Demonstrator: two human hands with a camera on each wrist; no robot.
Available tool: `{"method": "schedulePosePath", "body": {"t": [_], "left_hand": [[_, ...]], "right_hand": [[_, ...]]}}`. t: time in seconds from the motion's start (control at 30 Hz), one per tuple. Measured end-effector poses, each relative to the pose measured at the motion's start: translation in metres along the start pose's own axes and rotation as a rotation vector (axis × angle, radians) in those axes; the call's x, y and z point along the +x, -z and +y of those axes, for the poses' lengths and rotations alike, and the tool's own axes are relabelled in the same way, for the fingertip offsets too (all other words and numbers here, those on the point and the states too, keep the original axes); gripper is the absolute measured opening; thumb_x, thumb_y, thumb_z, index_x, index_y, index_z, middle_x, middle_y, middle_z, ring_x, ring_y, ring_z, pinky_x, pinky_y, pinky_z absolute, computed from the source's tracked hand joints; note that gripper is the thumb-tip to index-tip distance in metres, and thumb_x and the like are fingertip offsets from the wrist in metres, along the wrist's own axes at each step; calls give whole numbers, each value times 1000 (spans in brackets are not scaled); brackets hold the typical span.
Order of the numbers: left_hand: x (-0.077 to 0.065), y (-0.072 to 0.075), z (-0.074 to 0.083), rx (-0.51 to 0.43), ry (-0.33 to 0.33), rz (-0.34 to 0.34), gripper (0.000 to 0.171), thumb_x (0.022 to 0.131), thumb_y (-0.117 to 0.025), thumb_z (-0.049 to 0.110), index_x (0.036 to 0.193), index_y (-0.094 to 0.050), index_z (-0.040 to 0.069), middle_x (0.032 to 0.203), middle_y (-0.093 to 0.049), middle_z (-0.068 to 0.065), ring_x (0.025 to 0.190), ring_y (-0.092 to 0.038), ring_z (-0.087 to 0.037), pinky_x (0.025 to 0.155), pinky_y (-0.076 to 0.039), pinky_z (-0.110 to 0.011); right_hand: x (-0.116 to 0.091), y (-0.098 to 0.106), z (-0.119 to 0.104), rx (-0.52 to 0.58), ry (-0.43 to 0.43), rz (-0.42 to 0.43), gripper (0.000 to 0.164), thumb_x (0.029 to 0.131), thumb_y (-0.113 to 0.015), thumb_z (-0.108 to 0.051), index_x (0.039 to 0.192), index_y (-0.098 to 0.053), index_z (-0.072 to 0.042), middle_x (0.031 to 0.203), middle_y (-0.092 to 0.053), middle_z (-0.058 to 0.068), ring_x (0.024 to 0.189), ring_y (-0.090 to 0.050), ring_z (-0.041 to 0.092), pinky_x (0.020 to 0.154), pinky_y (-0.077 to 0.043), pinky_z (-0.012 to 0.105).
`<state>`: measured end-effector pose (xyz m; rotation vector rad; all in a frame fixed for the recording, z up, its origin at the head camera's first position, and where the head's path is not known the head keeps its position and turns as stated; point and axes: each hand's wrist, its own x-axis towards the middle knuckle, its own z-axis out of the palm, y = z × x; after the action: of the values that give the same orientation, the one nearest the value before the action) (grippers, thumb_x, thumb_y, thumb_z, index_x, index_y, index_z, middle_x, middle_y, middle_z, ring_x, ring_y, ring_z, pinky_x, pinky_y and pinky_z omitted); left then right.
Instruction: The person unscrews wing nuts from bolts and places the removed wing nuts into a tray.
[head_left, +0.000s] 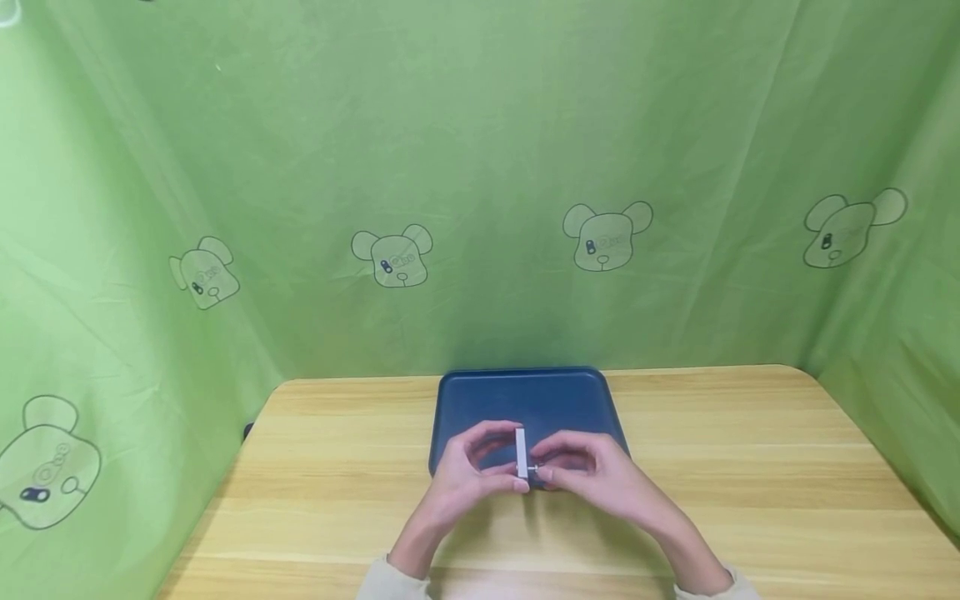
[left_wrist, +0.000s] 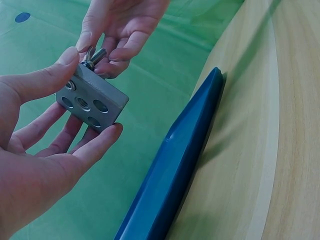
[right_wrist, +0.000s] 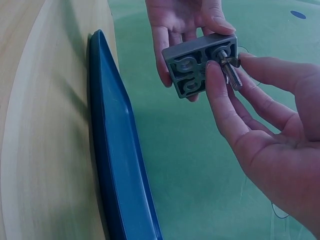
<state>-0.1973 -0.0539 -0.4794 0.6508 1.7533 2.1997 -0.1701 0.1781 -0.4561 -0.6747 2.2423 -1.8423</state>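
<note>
My left hand (head_left: 461,473) holds a small grey metal block (left_wrist: 97,95) by its edges, thumb on one side and fingertips on the other. Several round holes run through the face seen in the left wrist view; the opposite face, in the right wrist view, has recessed pockets. From that face a threaded bolt (right_wrist: 235,79) sticks out with a wing nut (right_wrist: 228,61) on it near the block. The thumb and index finger of my right hand (right_wrist: 280,135) pinch the wing nut from both sides. Both hands are raised over the near edge of the tray.
A dark blue rectangular tray (head_left: 517,400) lies on the light wooden table (head_left: 360,433), near its far edge. A green curtain (head_left: 495,150) with bear-head prints hangs behind the table and along both sides.
</note>
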Motion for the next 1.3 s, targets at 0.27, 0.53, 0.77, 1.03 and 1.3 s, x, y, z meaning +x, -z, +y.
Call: {"method": "schedulePosePath", "body": {"t": [0.27, 0.53, 0.77, 1.03, 1.3], "left_hand": [[0, 1, 0, -4, -2, 1, 67, 71, -81, -16, 133, -60, -4, 139, -60, -16, 135, -50, -44, 105, -56, -45], [0, 1, 2, 9, 2, 7, 67, 71, -81, -17, 133, -61, -2, 139, -60, -16, 134, -52, -40, 105, -56, -45], [1, 1, 2, 2, 8, 16, 66, 71, -81, -17, 133, -61, -2, 139, -59, -16, 134, -53, -40, 105, -56, -45], [0, 2, 2, -2, 3, 12, 67, 71, -81, -17, 133, -61, -2, 140, -59, -16, 134, -52, -40, 105, -56, -46], [0, 2, 2, 2, -1, 9, 66, 71, -81, -16, 133, -61, -2, 140, -59, -16, 134, -52, -40, 105, -56, -46]], "right_hand": [[0, -1, -1, -45, -9, 13, 28, 94, -75, -14, 119, -69, -3, 109, -72, 15, 94, -74, 24, 83, -66, 33], [1, -1, 1, -27, -2, 4, 29, 93, -75, -10, 120, -68, -1, 109, -72, 18, 93, -74, 25, 83, -66, 34], [1, -1, 3, 20, 12, -18, 27, 94, -71, -3, 119, -66, 6, 109, -69, 26, 94, -74, 34, 86, -65, 46], [1, -1, 3, -3, 3, -15, 23, 95, -70, -6, 117, -68, 2, 107, -71, 22, 94, -73, 39, 85, -65, 44], [1, -2, 2, 48, -1, -19, 24, 99, -67, -10, 117, -66, 6, 110, -69, 23, 97, -74, 31, 89, -64, 45]]}}
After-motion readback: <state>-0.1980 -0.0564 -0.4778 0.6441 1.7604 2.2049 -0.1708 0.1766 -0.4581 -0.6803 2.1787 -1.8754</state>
